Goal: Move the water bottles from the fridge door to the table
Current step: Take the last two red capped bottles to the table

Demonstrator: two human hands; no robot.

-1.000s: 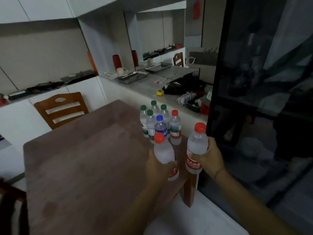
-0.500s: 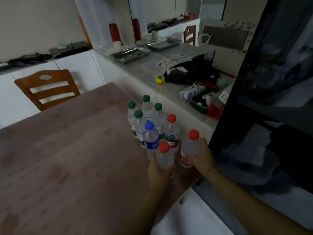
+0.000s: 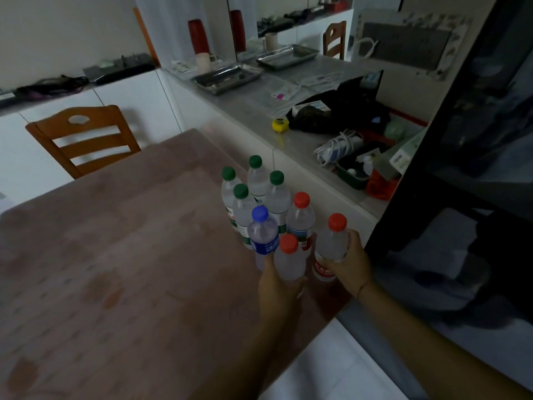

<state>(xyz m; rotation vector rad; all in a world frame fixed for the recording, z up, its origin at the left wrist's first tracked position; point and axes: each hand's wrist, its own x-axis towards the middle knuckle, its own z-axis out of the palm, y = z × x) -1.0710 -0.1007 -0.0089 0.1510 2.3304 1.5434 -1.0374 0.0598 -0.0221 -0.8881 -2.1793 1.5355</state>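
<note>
Crowding is the hazard: the left hand curls round a red-capped clear plastic bottle and the right hand curls round a second red-capped bottle with a red label, both at the near right corner of the brown wooden table, just beside a cluster of six upright bottles. A nudge could topple that cluster; the right-hand bottle, close to the table's edge, might tip off.
</note>
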